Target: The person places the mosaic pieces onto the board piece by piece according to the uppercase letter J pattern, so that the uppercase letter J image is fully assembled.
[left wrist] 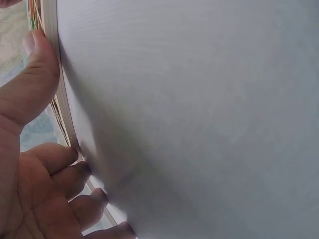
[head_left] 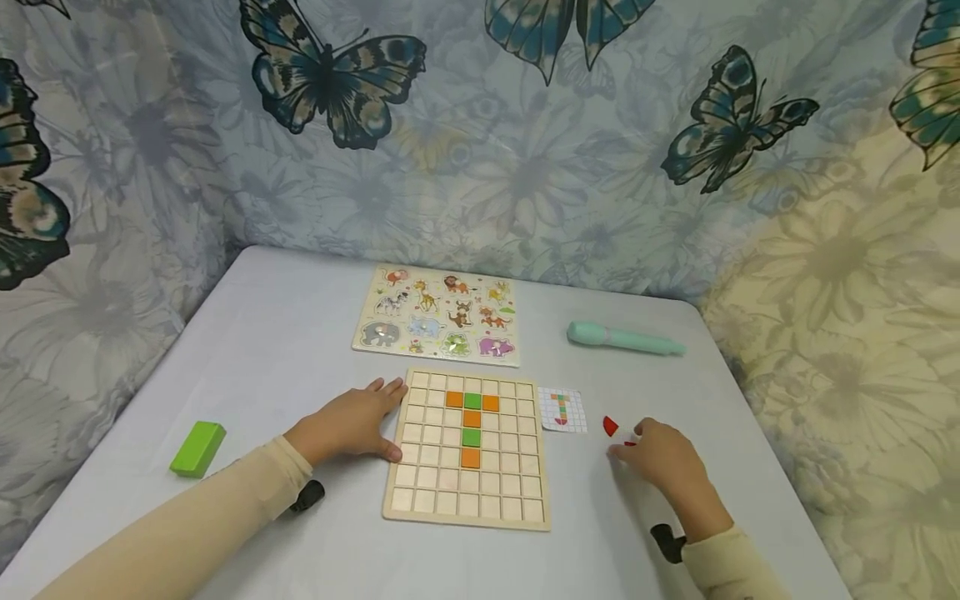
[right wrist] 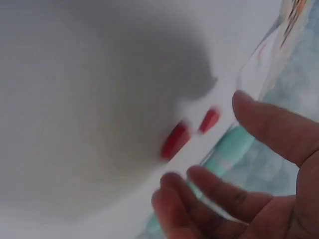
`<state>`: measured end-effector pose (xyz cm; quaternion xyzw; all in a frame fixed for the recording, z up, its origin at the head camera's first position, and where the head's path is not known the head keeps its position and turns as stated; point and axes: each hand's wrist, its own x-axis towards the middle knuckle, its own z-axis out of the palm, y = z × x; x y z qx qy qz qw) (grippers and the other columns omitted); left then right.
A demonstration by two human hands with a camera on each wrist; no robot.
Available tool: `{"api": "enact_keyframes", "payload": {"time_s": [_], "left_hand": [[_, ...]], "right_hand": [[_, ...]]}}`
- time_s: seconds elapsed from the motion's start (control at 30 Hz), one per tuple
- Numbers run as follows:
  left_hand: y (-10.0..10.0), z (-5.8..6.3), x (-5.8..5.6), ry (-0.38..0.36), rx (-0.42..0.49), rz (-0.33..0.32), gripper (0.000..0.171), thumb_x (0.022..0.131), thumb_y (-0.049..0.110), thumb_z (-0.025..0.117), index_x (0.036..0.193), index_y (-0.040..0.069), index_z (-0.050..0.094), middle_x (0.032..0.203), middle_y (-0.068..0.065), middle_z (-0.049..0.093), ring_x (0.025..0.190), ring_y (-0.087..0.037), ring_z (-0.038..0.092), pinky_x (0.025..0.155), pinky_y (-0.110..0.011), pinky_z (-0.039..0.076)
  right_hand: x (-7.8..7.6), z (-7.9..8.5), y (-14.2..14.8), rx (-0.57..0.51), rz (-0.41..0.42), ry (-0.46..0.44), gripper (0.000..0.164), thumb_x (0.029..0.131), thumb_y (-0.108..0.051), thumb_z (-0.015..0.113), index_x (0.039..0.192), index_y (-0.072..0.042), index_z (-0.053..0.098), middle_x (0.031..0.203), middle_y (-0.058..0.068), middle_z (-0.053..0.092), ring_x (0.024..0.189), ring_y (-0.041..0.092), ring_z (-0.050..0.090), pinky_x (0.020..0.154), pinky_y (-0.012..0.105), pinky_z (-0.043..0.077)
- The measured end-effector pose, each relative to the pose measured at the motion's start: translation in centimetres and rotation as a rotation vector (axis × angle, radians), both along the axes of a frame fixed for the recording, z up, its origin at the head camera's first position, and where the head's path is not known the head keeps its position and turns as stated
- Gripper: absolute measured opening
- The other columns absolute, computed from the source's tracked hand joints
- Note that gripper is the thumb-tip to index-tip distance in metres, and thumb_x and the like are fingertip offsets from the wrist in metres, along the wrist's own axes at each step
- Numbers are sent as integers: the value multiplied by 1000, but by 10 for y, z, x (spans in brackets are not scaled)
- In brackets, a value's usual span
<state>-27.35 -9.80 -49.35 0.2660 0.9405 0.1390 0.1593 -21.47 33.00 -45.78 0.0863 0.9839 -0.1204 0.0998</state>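
Note:
My left hand (head_left: 347, 425) lies along the left side of a wooden grid board (head_left: 437, 478), thumb and fingertips at its edge. Orange and green square tiles (head_left: 471, 419) form a T on the board. In the left wrist view, the thumb touches the board's side (left wrist: 62, 102), with the fingers spread lower down. Over to the right, my right hand (head_left: 667, 460) reaches low above two small red pieces (head_left: 610, 426), one rounded on one side. The right wrist view shows both red pieces (right wrist: 175, 141) on the white tabletop, with thumb and fingers apart around them.
A pattern card (head_left: 562, 410) lies against the board's right edge. Behind stands an animal puzzle board (head_left: 438, 315), lying flat. A mint-green pen-shaped object (head_left: 624, 337) is at the back right, a green block (head_left: 198, 449) at the left. Butterfly-patterned fabric (head_left: 525, 183) surrounds the table.

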Motion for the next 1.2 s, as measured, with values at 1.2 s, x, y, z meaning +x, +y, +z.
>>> {"api": "enact_keyframes", "payload": {"time_s": [1.2], "left_hand": [[-2, -2, -3, -20, -9, 8, 108, 72, 57, 79, 153, 4, 31, 159, -11, 25, 144, -38, 20, 110, -59, 26]], "right_hand": [[6, -15, 20, -95, 60, 82, 37, 80, -27, 80, 99, 3, 71, 86, 6, 65, 78, 23, 58, 65, 40, 51]]}}
